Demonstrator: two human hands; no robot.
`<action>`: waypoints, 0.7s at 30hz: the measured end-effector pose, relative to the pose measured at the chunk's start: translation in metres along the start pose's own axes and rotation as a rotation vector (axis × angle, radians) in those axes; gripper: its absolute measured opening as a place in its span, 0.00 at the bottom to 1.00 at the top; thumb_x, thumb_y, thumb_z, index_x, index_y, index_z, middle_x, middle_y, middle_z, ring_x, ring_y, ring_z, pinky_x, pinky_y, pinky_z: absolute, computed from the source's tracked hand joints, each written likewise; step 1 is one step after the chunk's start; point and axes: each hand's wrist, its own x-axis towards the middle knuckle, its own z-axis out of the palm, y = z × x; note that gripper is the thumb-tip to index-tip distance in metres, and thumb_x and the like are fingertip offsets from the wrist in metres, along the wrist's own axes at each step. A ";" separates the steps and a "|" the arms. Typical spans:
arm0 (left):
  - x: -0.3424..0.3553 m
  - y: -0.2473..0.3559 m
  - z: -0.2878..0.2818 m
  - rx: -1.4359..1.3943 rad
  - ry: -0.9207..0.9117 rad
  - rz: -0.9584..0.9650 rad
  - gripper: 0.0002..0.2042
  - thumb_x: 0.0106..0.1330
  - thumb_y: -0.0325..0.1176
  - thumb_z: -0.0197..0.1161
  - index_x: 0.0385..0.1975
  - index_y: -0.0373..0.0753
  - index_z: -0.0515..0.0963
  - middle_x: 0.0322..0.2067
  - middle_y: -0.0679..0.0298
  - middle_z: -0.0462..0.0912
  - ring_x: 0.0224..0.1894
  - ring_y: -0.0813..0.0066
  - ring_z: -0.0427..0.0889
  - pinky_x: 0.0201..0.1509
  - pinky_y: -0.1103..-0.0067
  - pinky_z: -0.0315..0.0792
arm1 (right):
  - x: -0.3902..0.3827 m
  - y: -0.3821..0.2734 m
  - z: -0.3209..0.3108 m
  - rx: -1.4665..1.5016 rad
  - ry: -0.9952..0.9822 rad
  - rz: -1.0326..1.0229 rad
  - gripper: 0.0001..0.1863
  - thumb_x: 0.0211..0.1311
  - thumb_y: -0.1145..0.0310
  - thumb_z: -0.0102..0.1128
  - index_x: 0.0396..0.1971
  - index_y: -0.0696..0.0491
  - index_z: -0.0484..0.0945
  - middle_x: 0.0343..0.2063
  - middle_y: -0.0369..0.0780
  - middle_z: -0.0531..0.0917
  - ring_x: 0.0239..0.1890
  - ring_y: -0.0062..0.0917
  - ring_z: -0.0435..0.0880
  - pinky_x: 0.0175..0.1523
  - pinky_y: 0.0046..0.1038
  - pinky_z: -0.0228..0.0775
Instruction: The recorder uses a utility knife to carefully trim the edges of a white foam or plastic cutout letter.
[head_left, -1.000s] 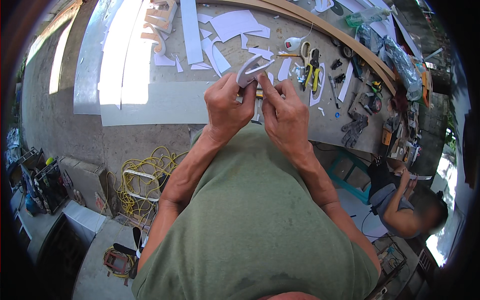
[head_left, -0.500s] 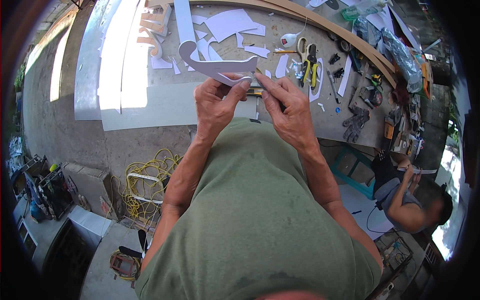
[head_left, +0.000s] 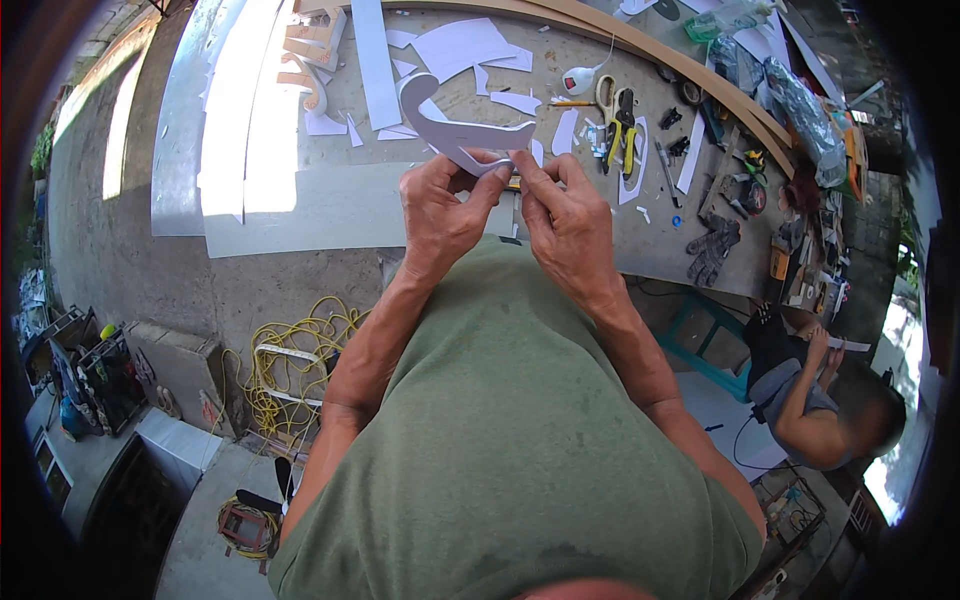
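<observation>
A white, curved, hook-shaped cut-out piece point(head_left: 455, 130) is held up over the near edge of the workbench. My left hand point(head_left: 440, 208) pinches its lower end between thumb and fingers. Close against that same end, my right hand point(head_left: 570, 222) is closed, its fingertips at the piece's edge. Whatever sits inside the right fingers is small and mostly hidden; I cannot make it out. Beyond the piece lie a long pale strip point(head_left: 374, 65) and several white sheet offcuts point(head_left: 465, 48).
Scissors point(head_left: 605, 95), yellow-handled cutters point(head_left: 625, 125), a pen point(head_left: 665, 170) and a grey glove point(head_left: 711, 248) lie on the bench point(head_left: 655, 240) at right. A co-worker point(head_left: 810, 410) sits at lower right. Yellow cable point(head_left: 265, 385) is coiled on the floor at left.
Both hands and the curved piece have shifted slightly right, and the piece has turned a little, its upper curl rising. My right fingertips have moved in closer to my left thumb.
</observation>
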 end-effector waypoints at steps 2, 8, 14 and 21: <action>0.000 0.000 0.002 0.344 0.052 0.253 0.05 0.60 0.23 0.69 0.34 0.30 0.82 0.24 0.63 0.86 0.24 0.81 0.83 0.27 0.82 0.75 | -0.003 -0.002 -0.001 -0.052 0.016 -0.017 0.23 0.58 0.76 0.61 0.55 0.49 0.79 0.29 0.40 0.74 0.23 0.31 0.80 0.27 0.34 0.72; 0.004 0.008 0.007 0.466 0.089 0.455 0.06 0.55 0.21 0.69 0.31 0.31 0.81 0.21 0.59 0.81 0.20 0.73 0.82 0.23 0.79 0.72 | 0.002 0.001 0.000 -0.217 -0.019 -0.022 0.24 0.56 0.76 0.63 0.55 0.48 0.78 0.29 0.39 0.74 0.22 0.31 0.80 0.24 0.35 0.71; 0.005 0.010 0.012 0.443 0.106 0.476 0.06 0.55 0.21 0.68 0.32 0.32 0.81 0.21 0.59 0.81 0.20 0.73 0.82 0.23 0.79 0.72 | -0.003 -0.008 -0.003 -0.216 0.042 0.003 0.24 0.55 0.76 0.63 0.55 0.50 0.78 0.29 0.39 0.73 0.22 0.32 0.80 0.24 0.35 0.71; 0.010 0.002 0.007 0.399 0.119 0.463 0.06 0.55 0.21 0.68 0.32 0.32 0.81 0.21 0.59 0.82 0.20 0.74 0.82 0.23 0.79 0.72 | -0.003 -0.006 -0.002 -0.074 0.044 0.028 0.25 0.55 0.78 0.62 0.56 0.50 0.78 0.29 0.40 0.73 0.23 0.31 0.80 0.26 0.35 0.71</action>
